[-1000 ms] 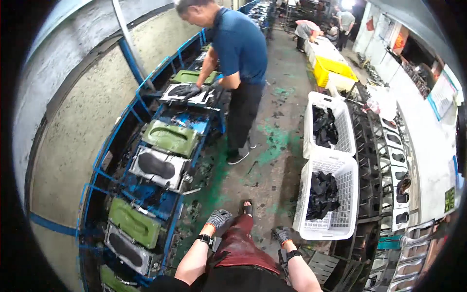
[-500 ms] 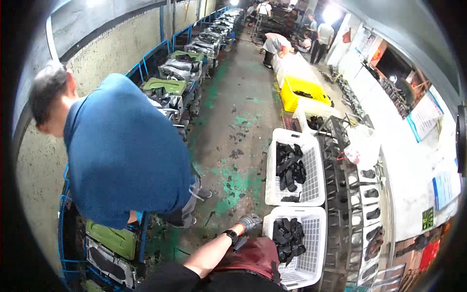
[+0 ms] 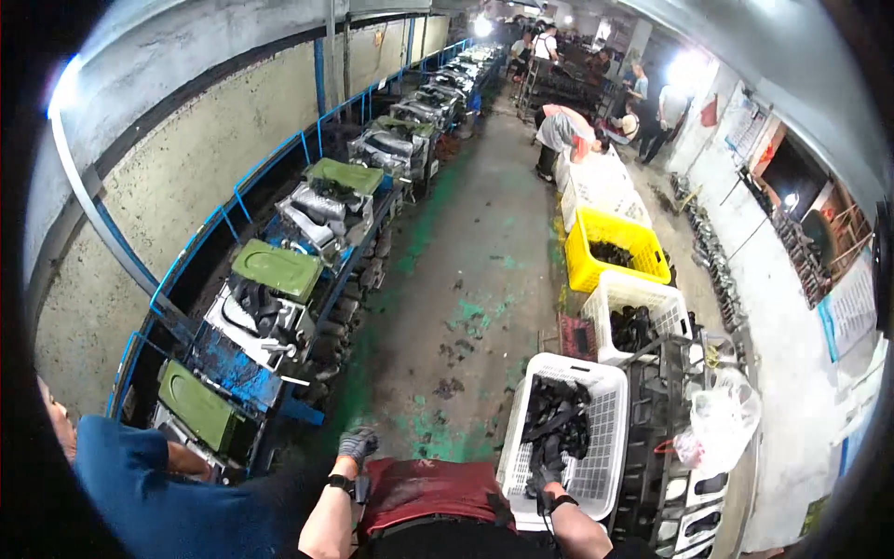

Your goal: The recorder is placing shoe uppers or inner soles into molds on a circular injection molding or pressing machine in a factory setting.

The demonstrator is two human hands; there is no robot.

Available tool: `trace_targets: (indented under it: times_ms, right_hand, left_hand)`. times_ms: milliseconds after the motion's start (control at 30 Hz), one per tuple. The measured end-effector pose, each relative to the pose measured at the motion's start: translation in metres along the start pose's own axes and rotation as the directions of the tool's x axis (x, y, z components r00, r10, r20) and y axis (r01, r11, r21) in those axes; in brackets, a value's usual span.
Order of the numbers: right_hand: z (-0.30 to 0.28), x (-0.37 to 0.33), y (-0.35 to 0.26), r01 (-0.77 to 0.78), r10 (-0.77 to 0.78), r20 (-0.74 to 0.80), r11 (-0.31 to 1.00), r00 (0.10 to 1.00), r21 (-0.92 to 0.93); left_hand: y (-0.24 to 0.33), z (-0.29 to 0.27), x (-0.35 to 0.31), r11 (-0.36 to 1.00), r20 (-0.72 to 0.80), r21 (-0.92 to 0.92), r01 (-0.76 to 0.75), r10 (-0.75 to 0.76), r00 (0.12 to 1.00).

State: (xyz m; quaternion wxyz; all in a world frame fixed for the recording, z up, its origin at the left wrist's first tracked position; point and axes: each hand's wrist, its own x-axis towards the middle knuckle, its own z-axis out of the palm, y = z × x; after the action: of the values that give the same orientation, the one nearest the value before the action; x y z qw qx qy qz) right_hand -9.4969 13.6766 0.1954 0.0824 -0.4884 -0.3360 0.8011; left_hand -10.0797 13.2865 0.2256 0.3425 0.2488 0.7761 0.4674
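My left hand [image 3: 357, 443], in a grey striped glove with a dark band at the wrist, hangs over the aisle left of my dark red apron [image 3: 433, 492]. Its fingers look curled in, and nothing shows in them. On the right, my gloved right hand [image 3: 549, 468] reaches over the near side of a white plastic basket [image 3: 607, 424]. It touches the black strap-like pieces [image 3: 549, 410] heaped inside. Its fingers blend into those dark pieces, so their grip is hidden.
At lower left a co-worker in a blue shirt [image 3: 140, 489] leans by a line of metal moulds with green lids [image 3: 277, 268]. Beyond my basket stand another white basket [image 3: 643, 291] and a yellow crate [image 3: 615, 224]. Metal racks [image 3: 652, 401] flank the right; a person [image 3: 566, 130] bends over farther baskets.
My view has moved forward along the aisle. My left hand has left the basket rim and gone left. My right hand has come into view at a basket; the co-worker is now lower left.
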Motion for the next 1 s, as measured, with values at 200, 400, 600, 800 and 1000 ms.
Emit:
trace_targets:
  times_ms: [200, 400, 600, 800, 1000]
  right_hand:
    - [0.062, 0.374, -0.258, 0.567, -0.539, 0.214, 0.663, 0.815, -0.488]
    - [0.337, 0.451, -0.376, 0.352, -0.320, 0.204, 0.523, 0.925, -0.776]
    - [0.557, 0.516, -0.508, 0.312, -0.148, 0.329, 0.788, 0.933, -0.531]
    - [0.823, 0.647, -0.614, 0.650, -0.216, 0.625, 0.060, 0.750, -0.758]
    - [0.993, 0.772, -0.628, 0.663, -0.152, 0.777, -0.439, 0.610, -0.606]
  left_hand:
    - [0.210, -0.040, 0.231, 0.961, -0.330, -0.240, 0.135, -0.212, 0.920]
    - [0.264, -0.114, 0.486, 0.999, -0.639, -0.043, 0.030, -0.050, 0.767]
    - [0.328, -0.228, 0.677, 0.882, -0.722, 0.460, 0.102, 0.304, 0.622]
    - [0.342, -0.295, 0.819, 0.701, -0.411, 0.638, 0.320, -0.043, 0.911]
    - [0.365, -0.274, 0.835, 0.956, -0.517, 0.246, 0.161, -0.011, 0.856]
